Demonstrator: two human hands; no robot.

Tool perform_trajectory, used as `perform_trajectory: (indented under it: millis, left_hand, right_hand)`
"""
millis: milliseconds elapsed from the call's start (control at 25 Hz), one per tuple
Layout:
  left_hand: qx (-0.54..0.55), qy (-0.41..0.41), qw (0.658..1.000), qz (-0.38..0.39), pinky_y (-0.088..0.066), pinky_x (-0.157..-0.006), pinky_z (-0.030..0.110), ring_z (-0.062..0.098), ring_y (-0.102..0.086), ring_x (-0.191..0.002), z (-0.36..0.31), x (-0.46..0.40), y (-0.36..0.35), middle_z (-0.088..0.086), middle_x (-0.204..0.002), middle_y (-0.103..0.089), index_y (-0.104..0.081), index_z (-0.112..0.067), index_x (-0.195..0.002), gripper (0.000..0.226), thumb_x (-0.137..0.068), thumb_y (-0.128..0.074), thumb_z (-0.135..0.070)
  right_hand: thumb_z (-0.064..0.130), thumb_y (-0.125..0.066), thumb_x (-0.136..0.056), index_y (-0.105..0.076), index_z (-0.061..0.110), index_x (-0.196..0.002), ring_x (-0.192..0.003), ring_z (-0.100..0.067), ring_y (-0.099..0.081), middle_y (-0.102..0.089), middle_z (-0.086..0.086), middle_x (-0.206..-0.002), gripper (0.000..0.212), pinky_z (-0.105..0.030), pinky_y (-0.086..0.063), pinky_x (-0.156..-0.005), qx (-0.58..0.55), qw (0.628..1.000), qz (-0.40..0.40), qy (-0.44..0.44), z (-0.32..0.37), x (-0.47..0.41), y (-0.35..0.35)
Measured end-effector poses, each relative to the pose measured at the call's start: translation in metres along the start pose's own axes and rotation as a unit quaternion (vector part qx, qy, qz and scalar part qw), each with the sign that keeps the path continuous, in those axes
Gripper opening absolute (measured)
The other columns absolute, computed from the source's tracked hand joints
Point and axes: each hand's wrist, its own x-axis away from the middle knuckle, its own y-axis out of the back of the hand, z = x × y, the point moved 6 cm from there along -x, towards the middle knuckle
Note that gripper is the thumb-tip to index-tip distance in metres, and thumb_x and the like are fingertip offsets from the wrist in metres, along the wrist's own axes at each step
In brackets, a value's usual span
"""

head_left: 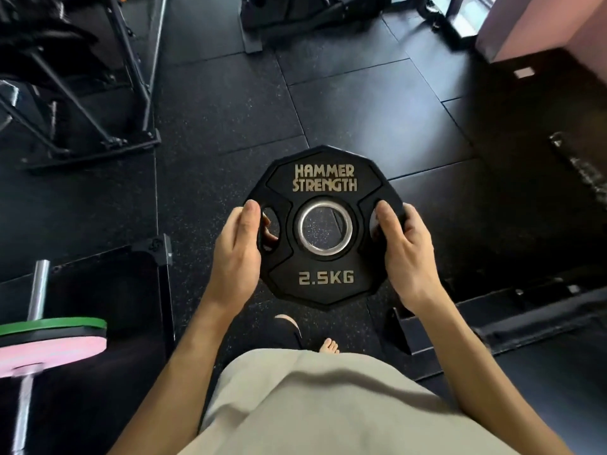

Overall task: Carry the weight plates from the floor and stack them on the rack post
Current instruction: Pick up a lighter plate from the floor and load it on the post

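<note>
Lower centre of frame: pale beige shirt front, and below it a bare foot (pixel 329 346) on the floor. Mid-frame, held clear of the ground face-up: black rubber twelve-sided weight plate (pixel 323 228) with steel-ringed centre hole, lettered HAMMER STRENGTH and 2.5KG. Left hand (pixel 237 254) grips its left edge, thumb lying on the face, fingers curled through the left cut-out from beneath. Right hand (pixel 405 254) grips the right edge likewise, thumb on top at the right cut-out, fingers wrapped under the rim. Risk, judged: plate hangs more or less over the bare foot, so a slipped grip would land it on toes; fingers through the slots could be pinched when seating it against other plates. Lower left: chrome vertical rack post (pixel 38 289) already carrying a green disc (pixel 56 323) over a black one and a pink one (pixel 49 353); the hole must line up with the post or the plate will catch. Surface: black speckled rubber floor tiles (pixel 230 103), seams visible. Upper left, black steel machine frame (pixel 82 93); upper right, pink wall corner (pixel 551 24).
</note>
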Motion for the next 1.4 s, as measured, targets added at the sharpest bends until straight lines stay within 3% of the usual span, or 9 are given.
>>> perform_trajectory:
  millis: [80, 200, 440, 600, 720, 960, 1200, 1400]
  left_hand:
    - [0.007, 0.000, 1.000, 0.009, -0.045, -0.068, 0.017, 0.002, -0.053, -0.066, -0.002, -0.052, -0.011, 0.002, -0.077, -0.054, -0.054, 0.003, -0.091, 0.051, -0.104, -0.033, -0.042]
    - [0.005, -0.010, 1.000, 0.028, -0.045, -0.072, 0.028, 0.006, -0.054, -0.068, -0.006, -0.151, -0.029, 0.000, -0.076, -0.056, -0.055, -0.004, -0.087, 0.051, -0.101, -0.034, -0.048]
    - [-0.047, -0.035, 0.993, 0.108, -0.046, -0.077, 0.035, 0.011, -0.056, -0.074, -0.045, -0.347, -0.077, -0.005, -0.075, -0.058, -0.056, -0.012, -0.086, 0.051, -0.095, -0.031, -0.055]
    - [-0.074, -0.043, 0.978, 0.190, -0.045, -0.077, 0.037, 0.011, -0.055, -0.074, -0.071, -0.460, -0.142, -0.007, -0.074, -0.058, -0.056, -0.013, -0.084, 0.055, -0.093, -0.030, -0.061]
    - [-0.074, -0.053, 0.967, 0.238, -0.045, -0.077, 0.040, 0.010, -0.054, -0.072, -0.083, -0.527, -0.204, -0.012, -0.071, -0.057, -0.056, -0.015, -0.083, 0.055, -0.093, -0.030, -0.063]
    - [-0.060, -0.079, 0.952, 0.290, -0.043, -0.071, 0.031, 0.004, -0.053, -0.065, -0.129, -0.658, -0.361, -0.015, -0.065, -0.059, -0.056, -0.013, -0.081, 0.055, -0.090, -0.032, -0.062]
    - [-0.017, -0.077, 0.932, 0.353, -0.042, -0.072, 0.042, 0.014, -0.053, -0.068, -0.179, -0.757, -0.504, -0.007, -0.068, -0.058, -0.056, -0.013, -0.082, 0.055, -0.087, -0.038, -0.065]
    - [-0.002, -0.084, 0.911, 0.404, -0.039, -0.069, 0.040, 0.015, -0.051, -0.065, -0.207, -0.841, -0.629, -0.004, -0.069, -0.057, -0.054, -0.009, -0.084, 0.058, -0.087, -0.040, -0.065]
  right_hand:
    - [0.032, -0.052, -0.099, -0.055, 0.022, -0.087, -0.061, 0.006, -0.049, -0.056, 0.010, -0.075, 0.016, -0.012, -0.042, -0.061, 0.001, 1.000, -0.003, -0.001, 0.005, -0.050, -0.011]
    - [0.033, -0.052, -0.099, -0.055, 0.022, -0.088, -0.067, 0.000, -0.051, -0.057, 0.013, -0.074, 0.016, -0.019, -0.045, -0.066, -0.009, 1.000, -0.025, -0.003, 0.009, -0.136, -0.031]
    - [0.040, -0.054, -0.096, -0.054, 0.024, -0.082, -0.071, -0.009, -0.052, -0.057, 0.012, -0.071, 0.021, -0.036, -0.044, -0.070, -0.031, 0.994, -0.103, -0.018, 0.037, -0.297, -0.056]
    - [0.037, -0.052, -0.098, -0.054, 0.019, -0.086, -0.061, 0.001, -0.051, -0.057, 0.015, -0.064, 0.022, -0.022, -0.043, -0.063, -0.034, 0.982, -0.184, -0.027, 0.053, -0.387, -0.042]
    - [0.036, -0.051, -0.098, -0.054, 0.011, -0.096, -0.058, 0.005, -0.051, -0.057, 0.014, -0.063, 0.025, -0.013, -0.043, -0.057, -0.050, 0.974, -0.218, -0.031, 0.052, -0.452, -0.019]
    - [0.035, -0.051, -0.097, -0.054, 0.009, -0.096, -0.057, 0.006, -0.050, -0.054, 0.005, -0.069, 0.026, -0.008, -0.042, -0.058, -0.074, 0.957, -0.278, -0.036, 0.064, -0.609, 0.061]
    - [0.048, -0.052, -0.090, -0.055, 0.021, -0.087, -0.065, 0.001, -0.052, -0.055, 0.010, -0.068, 0.028, -0.015, -0.045, -0.065, -0.079, 0.947, -0.309, -0.033, 0.092, -0.736, 0.146]
    - [0.051, -0.053, -0.087, -0.055, 0.022, -0.086, -0.068, -0.006, -0.051, -0.054, 0.007, -0.070, 0.030, -0.022, -0.046, -0.068, -0.096, 0.931, -0.352, -0.024, 0.095, -0.846, 0.214]
